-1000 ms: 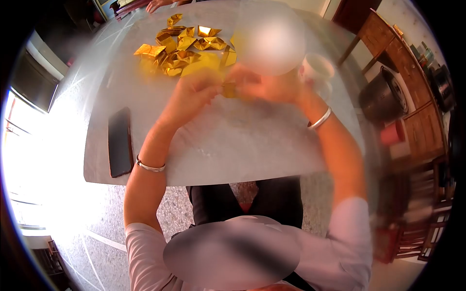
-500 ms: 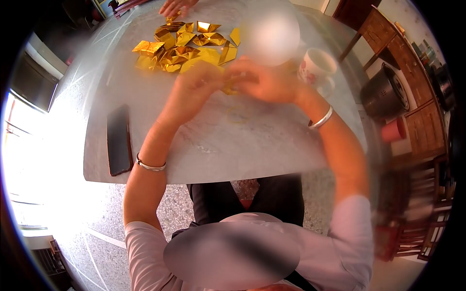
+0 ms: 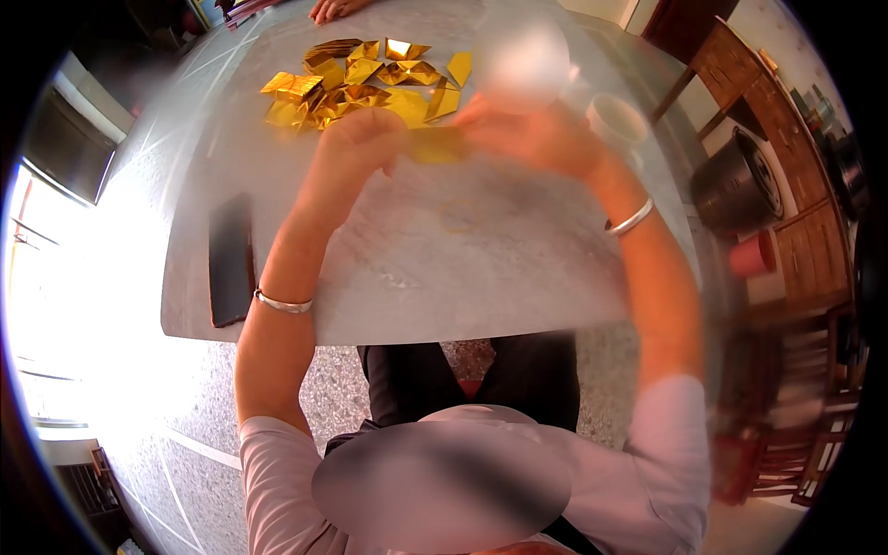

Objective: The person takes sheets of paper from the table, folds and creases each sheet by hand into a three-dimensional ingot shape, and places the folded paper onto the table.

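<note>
Head view: gold paper (image 3: pixel 437 145) spans the gap between the two hands, above the middle of the far half of the bench (image 3: pixel 435 296); blurred. Clock places below are read from it, 12 pointing away from the wearer.
Left hand (image 3: pixel 363 143): at 9 o'clock, grip closed on the paper's left end.
Right hand (image 3: pixel 532 137): at 3 o'clock, grip closed on the paper's right end, fingers blurred.
Gold pieces (image 3: pixel 356 95): folded, shiny, heaped on the bench around 10 to 11 o'clock, with others spread up to 12.
Yellow loop (image 3: pixel 461 215): faint, on the bench near 5 o'clock.
Cup (image 3: pixel 618 123): at 3 o'clock, beyond the right hand.
Phone (image 3: pixel 231 264): dark, lying at 8 o'clock near the bench's left edge.
Other person's hand (image 3: pixel 339 9): at 11 o'clock, at the far edge.
Bangles: one on each wrist.
Floor, right side: black bin (image 3: pixel 735 185) toward 3 o'clock, red bucket (image 3: pixel 752 254) toward 4.
</note>
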`<state>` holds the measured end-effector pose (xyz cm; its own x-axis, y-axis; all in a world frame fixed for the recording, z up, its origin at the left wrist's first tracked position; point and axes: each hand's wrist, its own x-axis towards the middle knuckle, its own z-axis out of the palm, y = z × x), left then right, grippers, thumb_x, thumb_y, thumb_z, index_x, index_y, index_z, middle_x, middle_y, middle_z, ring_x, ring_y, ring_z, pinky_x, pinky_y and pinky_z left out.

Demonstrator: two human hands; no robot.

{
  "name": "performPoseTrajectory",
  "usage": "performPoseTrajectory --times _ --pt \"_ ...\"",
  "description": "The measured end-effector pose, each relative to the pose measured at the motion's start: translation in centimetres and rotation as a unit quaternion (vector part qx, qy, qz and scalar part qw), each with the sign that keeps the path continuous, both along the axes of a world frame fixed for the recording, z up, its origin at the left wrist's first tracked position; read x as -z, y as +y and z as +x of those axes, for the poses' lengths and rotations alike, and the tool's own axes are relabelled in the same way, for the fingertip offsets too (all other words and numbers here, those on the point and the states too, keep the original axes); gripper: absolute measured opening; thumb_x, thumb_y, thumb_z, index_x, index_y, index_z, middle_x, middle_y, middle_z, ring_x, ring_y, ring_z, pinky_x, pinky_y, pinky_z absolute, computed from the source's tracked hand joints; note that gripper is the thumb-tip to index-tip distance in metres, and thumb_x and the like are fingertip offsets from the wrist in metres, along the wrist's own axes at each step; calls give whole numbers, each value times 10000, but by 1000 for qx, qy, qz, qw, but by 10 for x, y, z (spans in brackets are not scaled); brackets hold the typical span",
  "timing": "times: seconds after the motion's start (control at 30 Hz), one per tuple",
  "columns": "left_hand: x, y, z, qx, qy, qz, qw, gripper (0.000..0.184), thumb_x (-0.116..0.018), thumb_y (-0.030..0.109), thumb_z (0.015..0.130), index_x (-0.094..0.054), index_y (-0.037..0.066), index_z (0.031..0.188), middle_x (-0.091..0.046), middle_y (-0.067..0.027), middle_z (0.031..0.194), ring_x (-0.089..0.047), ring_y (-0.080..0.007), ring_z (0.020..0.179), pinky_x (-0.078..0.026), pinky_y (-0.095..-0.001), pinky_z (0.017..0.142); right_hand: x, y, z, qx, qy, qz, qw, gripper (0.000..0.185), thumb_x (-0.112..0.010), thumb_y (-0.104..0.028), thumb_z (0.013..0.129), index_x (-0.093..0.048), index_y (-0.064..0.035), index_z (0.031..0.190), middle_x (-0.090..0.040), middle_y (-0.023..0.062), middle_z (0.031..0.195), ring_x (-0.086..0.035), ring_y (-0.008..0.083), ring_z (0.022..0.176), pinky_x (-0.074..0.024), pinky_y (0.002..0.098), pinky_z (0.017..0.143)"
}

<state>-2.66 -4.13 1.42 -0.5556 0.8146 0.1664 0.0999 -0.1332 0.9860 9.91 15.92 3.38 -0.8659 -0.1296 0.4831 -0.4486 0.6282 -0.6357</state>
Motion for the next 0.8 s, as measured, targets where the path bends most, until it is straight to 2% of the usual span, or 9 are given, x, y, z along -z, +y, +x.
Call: performPoseTrajectory --times 0.1,0.2,0.37,0.5,0.6,0.7,0.8 --pt "3 -1 -4 28 -59 22 998 73 -579 83 839 -556 35 889 -539 10 769 -477 -63 634 -396 -199 576 -13 -8 9 9 -117 -149 982 124 -614 -120 831 -626 -24 909 -544 -31 699 -477 52 578 -387 175 521" --pt "-5 -4 -2 67 -142 43 987 107 -582 101 851 -554 33 928 -548 12 798 -494 -65 652 -420 -205 600 -18 -7 15 4 -148 -293 945 97 -621 -127 833 -615 -41 877 -538 -28 687 -462 40 550 -371 164 484" --pt "-7 -10 -4 154 -178 87 968 193 -617 148 838 -560 43 990 -571 -7 840 -533 -86 693 -453 -212 657 -16 -4 14 -89 -135 -390 907 101 -618 -148 839 -606 -53 869 -525 -24 667 -446 35 529 -310 161 433" --pt "-1 -10 -7 177 -156 148 960 227 -641 189 817 -584 54 990 -605 -44 942 -565 -127 798 -469 -251 741 -14 0 9 -176 -197 -509 819 121 -610 -170 847 -605 -50 867 -519 -24 659 -440 42 521 -281 169 421" --pt "-2 -7 -3 159 -150 193 956 230 -642 212 813 -604 55 976 -612 -61 1015 -568 -152 892 -467 -289 811 -17 -5 10 -224 -200 -529 794 126 -613 -172 846 -606 -48 869 -543 -9 678 -467 55 570 -317 178 451" --pt "2 -6 -3 139 -189 232 944 225 -627 226 824 -616 58 973 -604 -67 1059 -557 -160 955 -457 -313 849 -18 -17 11 -175 -160 -553 799 130 -613 -172 846 -605 -45 872 -570 4 722 -489 69 633 -361 194 512" --pt "13 -5 -14 158 -242 250 924 232 -608 229 838 -618 58 995 -599 -73 1075 -550 -161 974 -453 -321 857 -15 -20 9 -185 -125 -557 800 133 -615 -170 844 -606 -41 874 -589 12 782 -500 80 675 -385 209 567"
